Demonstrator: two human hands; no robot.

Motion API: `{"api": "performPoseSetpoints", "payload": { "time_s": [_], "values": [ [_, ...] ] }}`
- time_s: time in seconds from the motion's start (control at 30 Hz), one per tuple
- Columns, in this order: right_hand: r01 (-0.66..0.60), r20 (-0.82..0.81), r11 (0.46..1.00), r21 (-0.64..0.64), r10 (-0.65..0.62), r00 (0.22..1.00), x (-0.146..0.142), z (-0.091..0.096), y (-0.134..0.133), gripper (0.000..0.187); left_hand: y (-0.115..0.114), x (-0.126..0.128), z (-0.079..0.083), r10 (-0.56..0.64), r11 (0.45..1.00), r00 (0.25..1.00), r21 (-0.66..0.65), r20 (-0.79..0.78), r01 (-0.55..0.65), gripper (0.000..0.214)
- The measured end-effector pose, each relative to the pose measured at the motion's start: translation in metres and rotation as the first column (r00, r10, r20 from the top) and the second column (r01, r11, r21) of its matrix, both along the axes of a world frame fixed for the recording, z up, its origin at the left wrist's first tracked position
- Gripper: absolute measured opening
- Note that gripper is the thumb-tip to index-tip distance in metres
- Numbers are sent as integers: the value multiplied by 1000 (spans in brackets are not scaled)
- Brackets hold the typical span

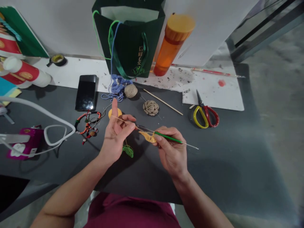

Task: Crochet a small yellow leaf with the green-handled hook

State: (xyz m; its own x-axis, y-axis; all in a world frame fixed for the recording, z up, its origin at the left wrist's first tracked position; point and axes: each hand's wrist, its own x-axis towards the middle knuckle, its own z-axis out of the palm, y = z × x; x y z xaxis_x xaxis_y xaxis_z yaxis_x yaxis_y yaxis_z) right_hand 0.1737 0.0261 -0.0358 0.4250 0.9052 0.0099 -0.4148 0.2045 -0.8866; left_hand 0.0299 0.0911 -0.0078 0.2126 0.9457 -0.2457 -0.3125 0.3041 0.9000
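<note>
My right hand (173,152) grips a crochet hook (169,137) with a green handle and thin metal ends, one pointing at my left hand. Against my right fingertips is a small yellow crocheted piece (147,136). Yellow yarn (118,118) runs over the raised index finger of my left hand (116,136); that hand's thumb and other fingers pinch the strand near the hook's tip. Just behind my left fingers sits a yellow yarn ball (115,113), partly hidden. A green crocheted leaf (128,151) lies on the table beside my left wrist.
Beyond my hands are a beige crocheted rosette (151,108), a beige yarn ball (130,91), blue yarn (118,85), a wooden stick (163,102) and a phone (86,92). Scissors (206,115) lie right. A dark green bag (128,41) and orange bottle (172,44) stand behind.
</note>
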Motion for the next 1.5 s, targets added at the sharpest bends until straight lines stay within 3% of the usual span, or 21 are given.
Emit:
{"api": "performPoseSetpoints", "payload": {
  "time_s": [0.13, 0.33, 0.37, 0.43, 0.5, 0.57, 0.67, 0.73, 0.77, 0.83, 0.87, 0.9, 0.93, 1.03, 1.07, 1.17, 1.23, 1.27, 1.37, 1.43, 1.5],
  "values": [
    [-58, -47, 998, 10, 59, 997, 5, 1, 0, 11, 10, -4, 0, 34, 999, 999, 7, 3, -35, 92],
    [-102, -166, 994, -26, 96, 981, 13, 9, 0, 15, 32, -23, -10, 118, 985, 983, 142, -139, -98, 55],
    [-98, -188, 995, -36, 89, 978, 14, 10, 1, 17, 35, -29, -9, 101, 985, 976, 159, -192, -71, 46],
    [-85, -224, 995, -52, 71, 972, 16, 11, 1, 20, 42, -42, -2, -43, 976, 927, 180, -374, 118, 24],
    [-74, -250, 995, -68, 54, 967, 18, 10, 2, 23, 48, -58, 7, -233, 923, 842, 161, -486, 348, 53],
    [-72, -273, 994, -77, 49, 961, 20, 9, 2, 25, 54, -73, 18, -352, 849, 800, 194, -486, 492, 65],
    [-86, -311, 994, -65, 62, 949, 22, 9, 2, 27, 63, -91, 28, -369, 859, 824, 182, -430, 479, 68],
    [-117, -326, 992, -50, 94, 941, 23, 10, 2, 28, 64, -95, 32, -252, 920, 799, 121, -546, 373, 64],
    [-138, -327, 990, -41, 117, 938, 23, 11, 2, 29, 63, -95, 34, -174, 948, 739, 91, -651, 303, 57],
    [-178, -317, 984, -14, 164, 934, 21, 14, 2, 28, 58, -92, 39, -41, 974, 505, 79, -862, 215, 43],
    [-195, -308, 981, 0, 185, 933, 21, 15, 2, 28, 54, -90, 43, 16, 972, 384, 104, -923, 210, 42],
    [-209, -300, 978, 12, 203, 932, 20, 16, 2, 28, 51, -88, 46, 41, 965, 316, 119, -948, 232, 43],
    [-223, -295, 975, 18, 218, 930, 20, 17, 2, 28, 48, -87, 50, 34, 958, 323, 122, -946, 258, 47],
    [-244, -301, 970, 22, 239, 923, 21, 20, 1, 28, 44, -92, 57, -189, 929, 469, -3, -863, 370, 62],
    [-244, -303, 970, 22, 239, 923, 22, 20, 0, 28, 45, -96, 56, -214, 927, 473, -25, -855, 374, 64],
    [-235, -302, 972, 15, 229, 925, 23, 21, -1, 29, 49, -108, 45, -14, 958, 307, 76, -952, 278, 60],
    [-240, -305, 971, 7, 231, 924, 23, 20, -2, 29, 51, -111, 33, 216, 930, 158, 253, -963, 267, 49],
    [-247, -307, 969, 5, 237, 922, 23, 21, -2, 29, 50, -110, 28, 300, 902, 133, 326, -945, 284, 45],
    [-281, -295, 959, 23, 275, 915, 20, 21, -4, 25, 41, -93, 19, 470, 790, 224, 520, -854, 323, 40],
    [-311, -284, 950, 37, 308, 908, 18, 21, -5, 23, 31, -74, 17, 616, 676, 307, 686, -726, 267, 39],
    [-333, -276, 942, 44, 332, 902, 17, 22, -5, 22, 19, -53, 13, 644, 579, 441, 775, -624, 251, 41]
  ]
}}
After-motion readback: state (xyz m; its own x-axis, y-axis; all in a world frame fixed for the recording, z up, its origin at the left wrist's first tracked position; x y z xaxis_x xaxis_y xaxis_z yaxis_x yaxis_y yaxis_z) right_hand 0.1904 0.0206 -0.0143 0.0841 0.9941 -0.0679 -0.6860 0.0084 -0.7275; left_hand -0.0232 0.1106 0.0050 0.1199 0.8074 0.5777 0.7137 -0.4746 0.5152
